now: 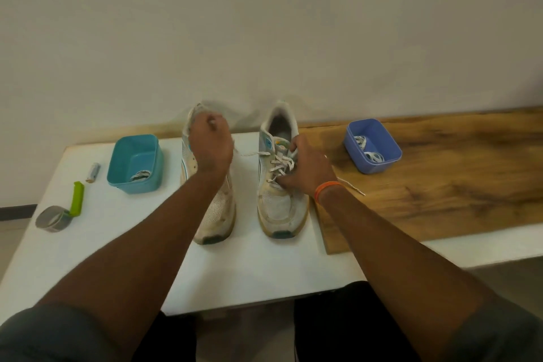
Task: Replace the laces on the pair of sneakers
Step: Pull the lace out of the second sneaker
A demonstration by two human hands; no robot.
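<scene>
Two worn white sneakers stand side by side on the white table, toes toward me. The left sneaker (pixel 216 209) shows no lace. My left hand (pixel 210 145) hovers over its opening, fingers curled, pinching the end of a white lace (pixel 249 154) that stretches across from the right sneaker (pixel 279 203). That shoe is laced with a speckled white lace (pixel 280 164). My right hand (pixel 308 169) grips this sneaker at its laces and tongue. Another lace end (pixel 352 186) trails out past my right wrist onto the wood.
A teal tub (pixel 117 167) with a lace inside stands left of the shoes. A blue tub (pixel 393 153) holding white laces sits on the wooden board (pixel 440 179) at the right. A battery (pixel 93 172), a green clip (pixel 77 198) and a grey tape roll (pixel 53 219) lie far left.
</scene>
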